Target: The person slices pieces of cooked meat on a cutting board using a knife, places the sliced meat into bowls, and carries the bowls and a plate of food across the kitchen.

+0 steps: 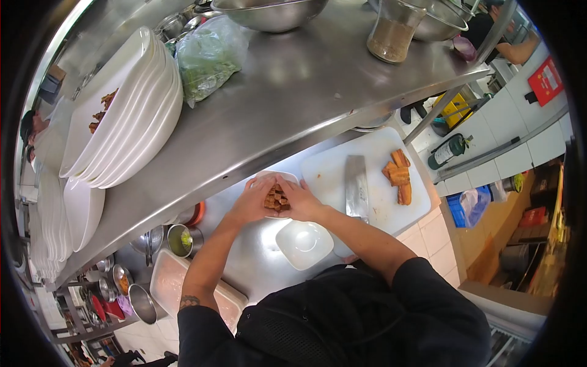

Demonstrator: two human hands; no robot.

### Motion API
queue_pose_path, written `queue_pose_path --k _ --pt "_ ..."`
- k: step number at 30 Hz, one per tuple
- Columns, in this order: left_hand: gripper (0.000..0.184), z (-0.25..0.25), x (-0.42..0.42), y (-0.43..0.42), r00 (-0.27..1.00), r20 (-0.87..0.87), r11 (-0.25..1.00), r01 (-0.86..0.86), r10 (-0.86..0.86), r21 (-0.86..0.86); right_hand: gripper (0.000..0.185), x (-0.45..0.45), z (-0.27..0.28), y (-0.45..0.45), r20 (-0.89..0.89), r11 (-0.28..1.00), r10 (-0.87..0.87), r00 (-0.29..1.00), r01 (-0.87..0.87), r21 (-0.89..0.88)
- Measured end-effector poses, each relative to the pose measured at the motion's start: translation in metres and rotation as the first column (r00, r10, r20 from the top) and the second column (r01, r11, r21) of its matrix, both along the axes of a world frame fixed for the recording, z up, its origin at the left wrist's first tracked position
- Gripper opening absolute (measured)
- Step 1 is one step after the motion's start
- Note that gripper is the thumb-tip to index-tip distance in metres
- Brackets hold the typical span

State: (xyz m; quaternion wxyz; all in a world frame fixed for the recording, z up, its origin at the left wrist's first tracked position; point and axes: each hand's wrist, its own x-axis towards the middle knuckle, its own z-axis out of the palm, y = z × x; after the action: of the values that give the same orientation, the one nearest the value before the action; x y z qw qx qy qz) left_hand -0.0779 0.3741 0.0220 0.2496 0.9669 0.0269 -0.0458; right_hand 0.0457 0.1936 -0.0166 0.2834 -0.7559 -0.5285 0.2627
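Observation:
My left hand [251, 199] and my right hand [300, 200] are cupped together around browned meat chunks [277, 199], with fingertips meeting at the far side. Beneath them a white bowl's rim [292, 177] shows in part; the hands hide most of it. Nearer my body is a second white bowl [304, 244], with nothing visible inside. To the right lies a white cutting board [327, 160] bearing a cleaver [356, 183] and several browned meat strips [398, 175], which look like fried pork belly.
A steel shelf [263, 104] overhangs the worktop, carrying stacked white dishes [147, 122], a bag of greens [211, 58] and a jar [394, 33]. At left are a pale tub [168, 272] and a metal pot [181, 240]. Other people are partly visible at the edges.

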Motion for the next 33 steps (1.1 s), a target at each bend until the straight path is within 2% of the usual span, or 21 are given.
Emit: queue_pose_path --k 1,5,7,10,12,14,16,21,23,27,29,31,32,33 --pt "0.087 0.0 0.002 0.0 0.997 0.006 0.997 0.079 -0.079 0.013 0.115 0.0 -0.002 0.0 -0.006 1.0 0.002 1.0 -0.002 0.029" --pt "0.076 -0.02 0.003 0.01 0.98 -0.036 0.978 0.197 -0.195 0.071 0.111 -0.002 -0.002 -0.007 0.016 0.991 -0.015 1.0 0.013 0.136" --pt "0.074 -0.033 0.001 0.011 0.972 0.056 0.966 0.221 -0.23 0.132 0.11 0.0 0.016 -0.019 -0.022 0.987 -0.04 0.999 0.043 0.154" --pt "0.076 -0.019 0.001 0.002 0.991 0.018 0.988 0.134 -0.135 0.071 0.108 0.004 0.028 -0.042 -0.081 0.974 -0.09 0.993 0.105 0.202" --pt "0.077 -0.013 0.0 0.001 0.989 0.042 0.989 0.138 -0.141 0.054 0.107 0.004 0.026 -0.048 -0.104 0.963 -0.125 0.987 0.146 0.225" --pt "0.078 -0.013 -0.001 -0.001 0.986 0.066 0.988 0.149 -0.151 0.041 0.104 0.003 0.027 -0.049 -0.013 0.967 -0.11 0.994 0.11 0.23" --pt "0.082 -0.011 0.002 0.001 0.987 0.004 0.985 0.159 -0.159 0.07 0.102 0.002 0.03 -0.042 -0.006 0.975 -0.101 0.995 0.1 0.198" --pt "0.086 -0.008 0.003 0.003 0.974 0.037 0.965 0.215 -0.223 0.153 0.097 -0.003 0.034 -0.042 0.009 0.985 -0.097 0.995 0.095 0.143" --pt "0.086 -0.006 0.001 0.001 0.975 0.04 0.958 0.205 -0.217 0.203 0.092 -0.003 0.038 -0.055 0.015 0.963 -0.101 0.995 0.094 0.253" --pt "0.083 0.013 -0.003 -0.004 0.992 0.024 0.985 0.119 -0.123 0.123 0.077 -0.007 0.048 -0.093 -0.062 0.953 -0.136 0.989 0.148 0.264" --pt "0.08 0.018 -0.004 0.0 0.997 0.006 0.995 0.072 -0.072 0.072 0.058 -0.001 0.047 -0.12 0.016 0.942 -0.294 0.956 0.287 0.173" --pt "0.066 0.015 -0.016 0.016 0.966 0.2 0.987 -0.162 0.163 -0.018 0.044 0.011 0.041 -0.155 0.055 0.89 -0.443 0.895 0.431 0.152" --pt "0.066 0.009 -0.024 0.027 0.965 0.195 0.984 -0.175 0.176 -0.023 0.044 0.014 0.039 -0.172 0.055 0.896 -0.431 0.901 0.42 0.146" --pt "0.058 0.005 -0.031 0.038 0.909 0.25 0.943 -0.316 0.333 -0.106 0.05 0.016 0.039 -0.189 0.077 0.867 -0.499 0.863 0.496 0.052"
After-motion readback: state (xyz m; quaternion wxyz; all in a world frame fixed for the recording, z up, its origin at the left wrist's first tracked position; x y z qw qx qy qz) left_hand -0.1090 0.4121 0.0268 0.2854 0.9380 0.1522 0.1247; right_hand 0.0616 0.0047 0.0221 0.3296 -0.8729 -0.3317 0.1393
